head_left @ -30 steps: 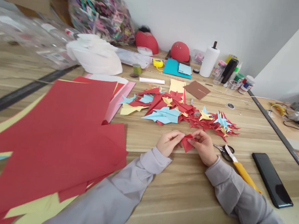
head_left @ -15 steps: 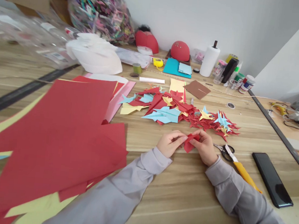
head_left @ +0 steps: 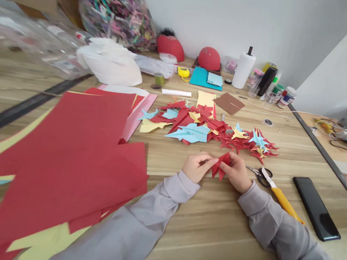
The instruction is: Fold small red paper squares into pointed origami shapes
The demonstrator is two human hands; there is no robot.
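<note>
Between my two hands is a small folded red paper (head_left: 219, 169), its two pointed flaps hanging downward. My left hand (head_left: 199, 166) pinches its left side with thumb and fingers. On the other side my right hand (head_left: 237, 172) grips it, the thumb lying across the front. Just beyond the hands spreads a heap of folded paper pieces (head_left: 186, 123), mostly red with some light blue and yellow. A blue paper plane (head_left: 191, 133) lies at the heap's near edge. Black scissors (head_left: 262, 176) rest right of my right hand, partly under a yellow-handled cutter (head_left: 285, 202).
Large red paper sheets (head_left: 77, 150) cover the table's left side. A black phone (head_left: 316, 208) lies at the right. Farther back are a brown paper square (head_left: 229, 103), a blue sheet (head_left: 198, 77), a yellow tape measure (head_left: 183, 72), a white bottle (head_left: 243, 71) and small jars (head_left: 286, 97).
The red paper has changed shape between my fingers: its lower part now shows two separate points instead of one flap. Both hands have stayed nearly in place.
</note>
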